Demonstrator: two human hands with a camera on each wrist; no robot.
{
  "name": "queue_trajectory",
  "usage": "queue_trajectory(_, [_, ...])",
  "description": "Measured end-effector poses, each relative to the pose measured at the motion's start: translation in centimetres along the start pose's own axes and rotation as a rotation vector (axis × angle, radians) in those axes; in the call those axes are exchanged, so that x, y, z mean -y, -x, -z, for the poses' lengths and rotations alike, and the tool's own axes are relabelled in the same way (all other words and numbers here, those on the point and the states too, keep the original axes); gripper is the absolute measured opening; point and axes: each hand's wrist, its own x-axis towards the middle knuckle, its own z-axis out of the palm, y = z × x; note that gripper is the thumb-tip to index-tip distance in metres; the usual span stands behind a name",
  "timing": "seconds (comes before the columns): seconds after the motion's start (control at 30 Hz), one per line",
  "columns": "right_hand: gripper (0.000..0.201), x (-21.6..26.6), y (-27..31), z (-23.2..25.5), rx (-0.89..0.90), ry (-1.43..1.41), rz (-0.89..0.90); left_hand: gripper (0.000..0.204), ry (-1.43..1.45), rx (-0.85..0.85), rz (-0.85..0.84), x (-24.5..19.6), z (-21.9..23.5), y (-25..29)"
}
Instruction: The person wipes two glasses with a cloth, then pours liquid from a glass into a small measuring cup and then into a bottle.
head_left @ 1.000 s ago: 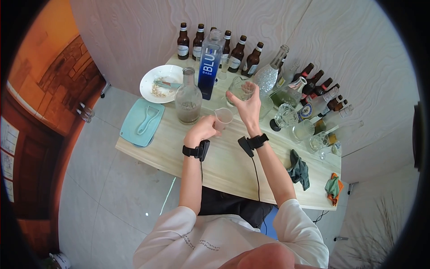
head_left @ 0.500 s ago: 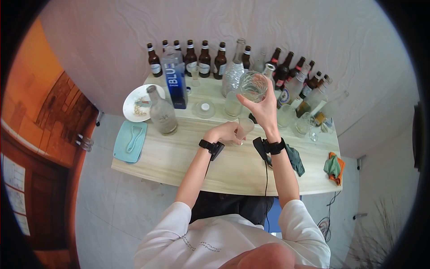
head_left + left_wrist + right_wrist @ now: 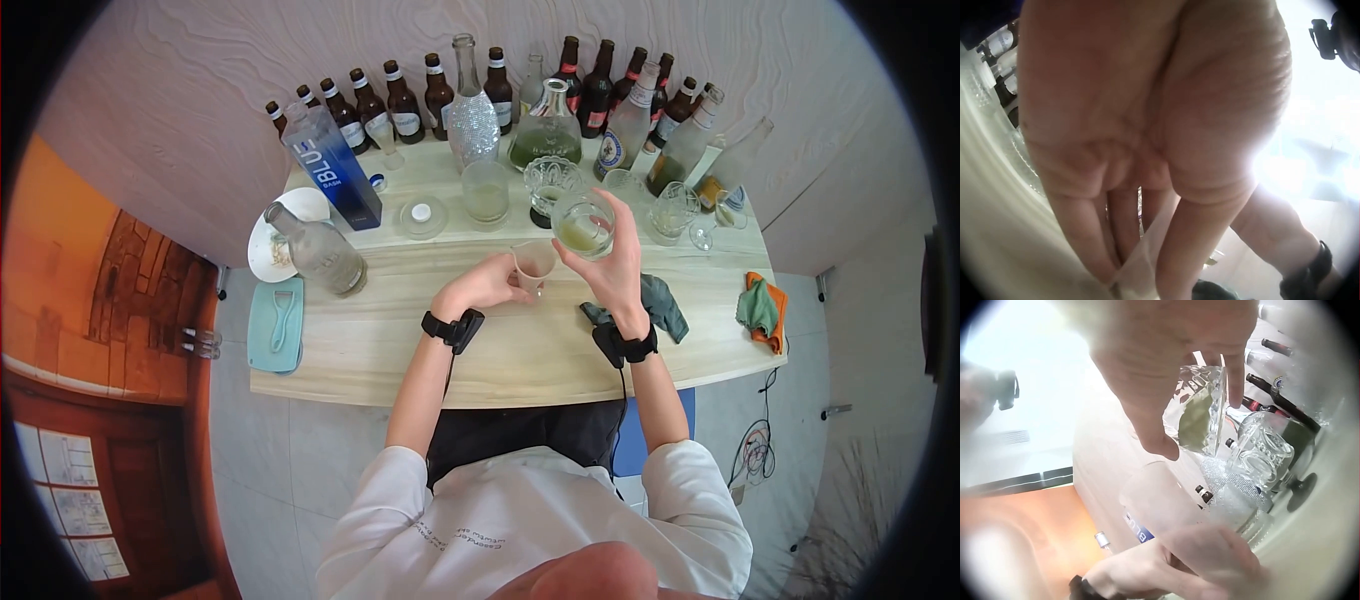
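My left hand [image 3: 483, 283] holds a translucent measuring cup [image 3: 534, 262] upright, close over the table, between thumb and fingers. In my right hand [image 3: 617, 258] is a cut-glass tumbler [image 3: 582, 226] with pale green liquid in it, gripped round its side. The right wrist view shows the tumbler [image 3: 1200, 419] tilted, its liquid lying slanted, above and beside the cup [image 3: 1157, 494]. From the left wrist, the palm [image 3: 1147, 112] hides most of the cup. A stemmed glass [image 3: 553, 180] on a dark foot stands just behind the tumbler.
Behind my hands stand a frosted glass [image 3: 485, 192], a glass lid [image 3: 423, 215] and a green-filled decanter [image 3: 546, 140]. Brown bottles [image 3: 402, 105] line the back. A blue bottle [image 3: 335, 170], clear bottle [image 3: 320, 252] and cutting board [image 3: 275, 340] are left; cloths [image 3: 763, 312] lie right.
My right hand has lifted the tumbler and brought it right and nearer to me, beside the measuring cup. The left hand has carried the cup rightward, away from the clear bottle. The head view has turned.
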Motion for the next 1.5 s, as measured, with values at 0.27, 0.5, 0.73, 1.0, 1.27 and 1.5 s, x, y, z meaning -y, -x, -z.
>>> queue_trajectory(0.27, [0.082,0.0,-2.4,-1.4,-0.011,-0.041,0.081,0.043,-0.024,-0.069,0.03,2.0,1.8,1.2])
queue_trajectory(0.5, [0.082,2.0,-7.1,-2.5,0.09,-0.02,0.144,0.044,0.075,-0.202,0.075,2.0,3.4,2.6])
queue_trajectory(0.73, [0.089,0.3,-8.0,-5.1,0.175,-0.035,0.244,0.037,0.093,-0.207,0.045,4.3,4.1,2.6])
queue_trajectory(1.0, [0.088,1.0,-8.1,-5.1,0.213,0.052,0.34,0.036,0.117,-0.209,0.038,3.2,4.4,3.2])
queue_trajectory(1.27, [0.083,1.0,-7.9,-5.8,0.273,0.137,0.436,0.036,0.188,-0.199,0.031,2.9,4.4,3.2])
queue_trajectory(1.5, [0.081,1.0,-7.6,-6.3,0.291,0.193,0.486,0.035,0.216,-0.205,0.044,2.7,4.4,3.2])
